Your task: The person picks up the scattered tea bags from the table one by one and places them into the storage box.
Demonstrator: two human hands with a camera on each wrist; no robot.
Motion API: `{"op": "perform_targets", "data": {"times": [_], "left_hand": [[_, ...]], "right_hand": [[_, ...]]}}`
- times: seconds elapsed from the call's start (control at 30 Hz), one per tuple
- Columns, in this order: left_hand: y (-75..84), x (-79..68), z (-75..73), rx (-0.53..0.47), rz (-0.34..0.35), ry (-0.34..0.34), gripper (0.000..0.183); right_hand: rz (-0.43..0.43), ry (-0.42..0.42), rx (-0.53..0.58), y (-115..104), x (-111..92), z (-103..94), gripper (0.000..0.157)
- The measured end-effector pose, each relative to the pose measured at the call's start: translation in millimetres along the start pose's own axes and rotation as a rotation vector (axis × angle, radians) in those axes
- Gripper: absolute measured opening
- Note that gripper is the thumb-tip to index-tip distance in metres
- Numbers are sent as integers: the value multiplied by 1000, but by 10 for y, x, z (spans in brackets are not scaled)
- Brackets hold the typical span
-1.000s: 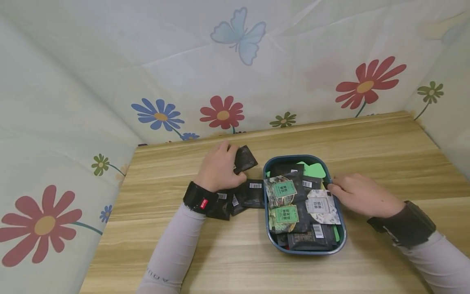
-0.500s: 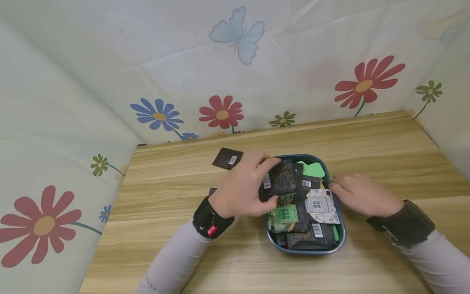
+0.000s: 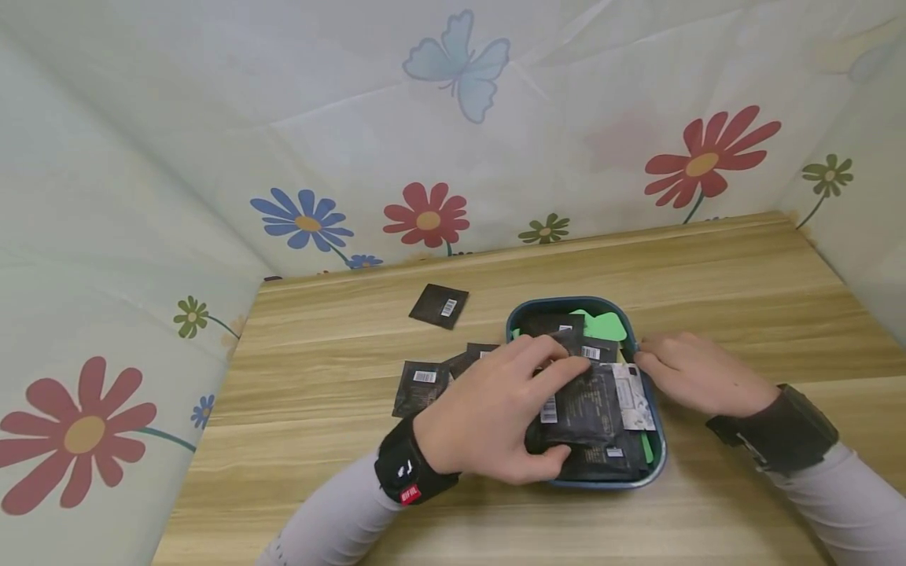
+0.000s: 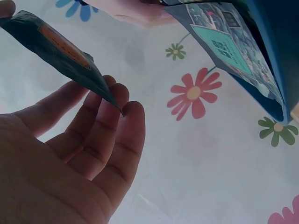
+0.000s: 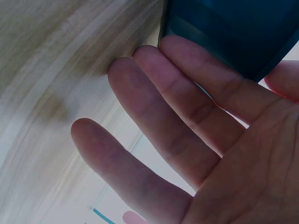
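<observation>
My left hand (image 3: 488, 417) is over the left side of a blue rectangular tin (image 3: 609, 485), pinching a black sachet (image 3: 583, 413) that has a barcode label. In the left wrist view the sachet, with an orange label (image 4: 65, 46) on its underside, spans from thumb to fingertips. The tin is heaped with more black sachets, a white patterned sachet (image 3: 635, 401) and a green piece (image 3: 606, 328). At the tin's right rim rests my right hand (image 3: 708, 377). In the right wrist view its fingers (image 5: 145, 102) stretch out, the nearest against the outer wall.
On the wooden table (image 3: 340, 330), one black sachet (image 3: 439, 305) lies alone behind the left hand. More sachets (image 3: 421, 387) lie left of the tin, partly covered by that hand. A flowered cloth backdrop (image 3: 580, 141) rises behind and at both sides.
From the sachets at the left, my left hand has picked up a black one and carried it right, then nearer to me, over the tin. The right hand stays at the rim.
</observation>
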State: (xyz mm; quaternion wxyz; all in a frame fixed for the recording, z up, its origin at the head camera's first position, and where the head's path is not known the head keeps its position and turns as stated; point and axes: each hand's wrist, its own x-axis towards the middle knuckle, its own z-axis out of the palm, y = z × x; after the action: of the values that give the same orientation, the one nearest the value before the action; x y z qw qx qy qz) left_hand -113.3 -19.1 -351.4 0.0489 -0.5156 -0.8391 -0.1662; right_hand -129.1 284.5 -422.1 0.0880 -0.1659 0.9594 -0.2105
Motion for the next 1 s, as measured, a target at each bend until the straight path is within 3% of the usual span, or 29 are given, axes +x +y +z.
{"op": "perform_targets", "data": {"times": [0.23, 0.37, 0.57, 0.77, 0.9, 1.0], "left_hand": [[-13, -57, 33, 78, -33, -147, 126], [-142, -58, 54, 92, -110, -158, 127], [-508, -36, 97, 140, -361, -121, 122], [-896, -28, 194, 201, -628, -13, 118], [-1113, -47, 254, 214, -731, 4, 114], [-1263, -81, 299, 230, -761, -21, 111]], "right_hand": [[5, -6, -1, -3, -2, 7, 31], [-7, 4, -6, -5, -4, 6, 30], [-14, 13, -11, -3, -5, 12, 29], [-22, 18, -23, 2, -7, 19, 29], [-21, 15, -28, -1, -7, 16, 30], [-24, 15, -32, 1, -6, 18, 29]]}}
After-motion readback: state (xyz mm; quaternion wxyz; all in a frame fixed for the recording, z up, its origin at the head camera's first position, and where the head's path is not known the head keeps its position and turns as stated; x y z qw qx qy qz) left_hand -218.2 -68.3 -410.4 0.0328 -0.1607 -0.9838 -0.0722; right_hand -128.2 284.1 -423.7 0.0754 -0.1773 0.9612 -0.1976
